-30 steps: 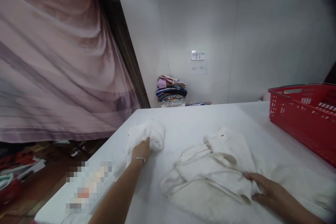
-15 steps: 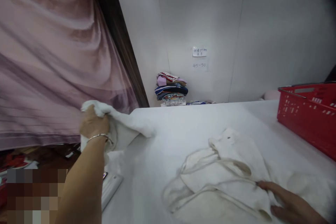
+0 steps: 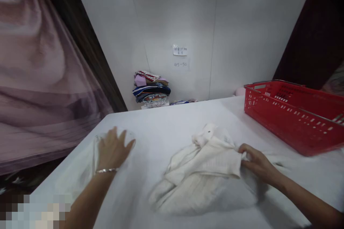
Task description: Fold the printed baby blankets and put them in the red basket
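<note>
My left hand (image 3: 113, 150), with a thin bracelet at the wrist, lies flat with fingers spread on the white table (image 3: 166, 125) near its left corner; some pale cloth seems to lie under it, blurred. My right hand (image 3: 255, 162) is closed in a pinch on the edge of a crumpled white garment (image 3: 204, 168) that lies in the middle of the table. The garment's top fold is lifted a little toward my right hand.
A red plastic basket (image 3: 290, 118) stands at the table's right side. A stack of folded coloured clothes (image 3: 151, 89) sits against the white wall behind the table, under a small paper note (image 3: 180, 50). A pink curtain (image 3: 40, 78) hangs at the left.
My left hand dropped the white cloth it had lifted off the table's left edge and now rests flat on the table. My right hand moved up onto the garment and pinched its edge.
</note>
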`<state>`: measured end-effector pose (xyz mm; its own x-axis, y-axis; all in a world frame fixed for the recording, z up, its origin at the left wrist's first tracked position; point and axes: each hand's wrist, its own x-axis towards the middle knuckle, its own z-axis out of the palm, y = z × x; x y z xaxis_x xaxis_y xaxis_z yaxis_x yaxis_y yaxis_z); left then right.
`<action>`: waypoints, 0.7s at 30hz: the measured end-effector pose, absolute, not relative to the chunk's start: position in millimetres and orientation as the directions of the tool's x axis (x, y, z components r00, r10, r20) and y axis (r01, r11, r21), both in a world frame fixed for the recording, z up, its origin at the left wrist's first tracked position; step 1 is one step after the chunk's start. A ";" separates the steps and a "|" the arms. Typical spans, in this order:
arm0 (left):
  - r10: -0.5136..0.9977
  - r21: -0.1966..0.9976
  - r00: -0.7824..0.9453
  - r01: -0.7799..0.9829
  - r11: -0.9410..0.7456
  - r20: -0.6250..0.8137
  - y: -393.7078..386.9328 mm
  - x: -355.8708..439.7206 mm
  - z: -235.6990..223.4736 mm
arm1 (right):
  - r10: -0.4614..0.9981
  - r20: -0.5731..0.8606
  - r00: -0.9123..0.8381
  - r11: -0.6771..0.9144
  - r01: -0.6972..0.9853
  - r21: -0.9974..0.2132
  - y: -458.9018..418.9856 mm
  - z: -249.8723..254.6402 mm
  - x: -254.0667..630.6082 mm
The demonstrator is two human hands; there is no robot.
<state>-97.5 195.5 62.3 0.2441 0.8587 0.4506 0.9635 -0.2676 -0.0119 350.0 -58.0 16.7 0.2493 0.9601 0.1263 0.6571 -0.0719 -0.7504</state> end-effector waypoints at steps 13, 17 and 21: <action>0.799 0.597 0.587 0.595 -0.538 0.135 32.4 -1.8 -14.3 | 0.977 -0.209 -0.042 -0.134 0.639 -0.757 -82.3 12.6 355.1; 0.891 0.857 0.448 0.485 -0.175 -0.071 50.6 -10.2 19.0 | 0.948 -0.286 -0.141 -0.147 0.604 -0.783 -86.4 6.0 352.0; 0.972 0.906 0.211 0.383 -0.182 0.106 82.1 -26.8 60.1 | 0.984 -0.167 -0.062 -0.122 0.444 -0.888 -80.2 7.7 356.2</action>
